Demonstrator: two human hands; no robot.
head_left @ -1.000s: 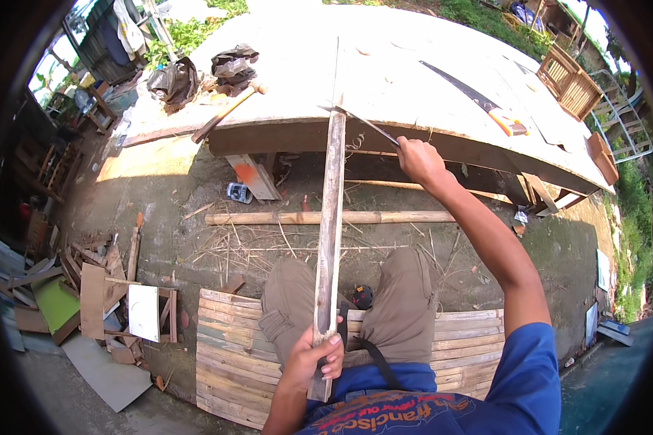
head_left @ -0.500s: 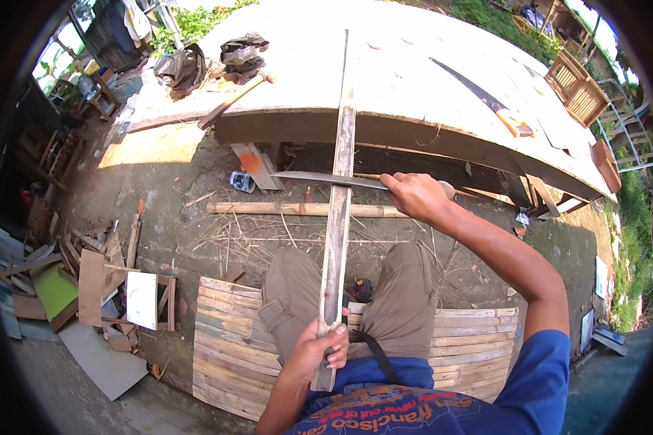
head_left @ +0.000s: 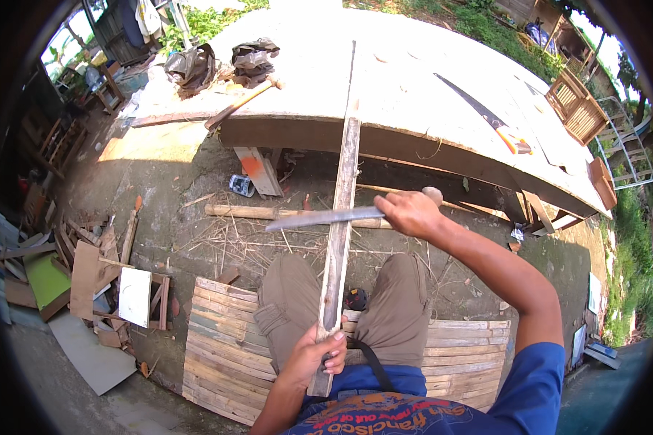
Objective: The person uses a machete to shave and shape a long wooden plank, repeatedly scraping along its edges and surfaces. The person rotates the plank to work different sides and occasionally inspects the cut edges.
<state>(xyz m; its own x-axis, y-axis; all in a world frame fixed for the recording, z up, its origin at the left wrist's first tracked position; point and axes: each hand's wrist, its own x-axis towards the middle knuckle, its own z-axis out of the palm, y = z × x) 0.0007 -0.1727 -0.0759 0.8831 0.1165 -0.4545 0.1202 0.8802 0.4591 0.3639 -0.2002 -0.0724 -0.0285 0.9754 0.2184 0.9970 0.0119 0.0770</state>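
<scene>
My left hand (head_left: 314, 359) is closed round the near end of a long split bamboo strip (head_left: 335, 264), close to my lap. The strip runs away from me between my knees, its far part lying over the edge of a white-topped table (head_left: 297, 80). In my right hand (head_left: 412, 214) is a long knife (head_left: 305, 220), gripped by its wooden handle, whose rounded end shows past my fist. The blade lies crosswise over the middle of the strip, its tip pointing left and slightly blurred. Whether the edge touches the strip I cannot tell.
On the table lie a hammer (head_left: 243, 103), a handsaw (head_left: 482, 112) and dark plastic bags (head_left: 192, 67). A bamboo pole (head_left: 232, 211) and shavings lie on the ground, near a can (head_left: 241, 185). Wood scraps (head_left: 87, 283) are heaped at left. Under me is a slatted bamboo bench (head_left: 225, 348).
My right hand has brought the knife nearer to me along the strip, and the blade's tip has dipped toward me. My left hand keeps its hold on the strip.
</scene>
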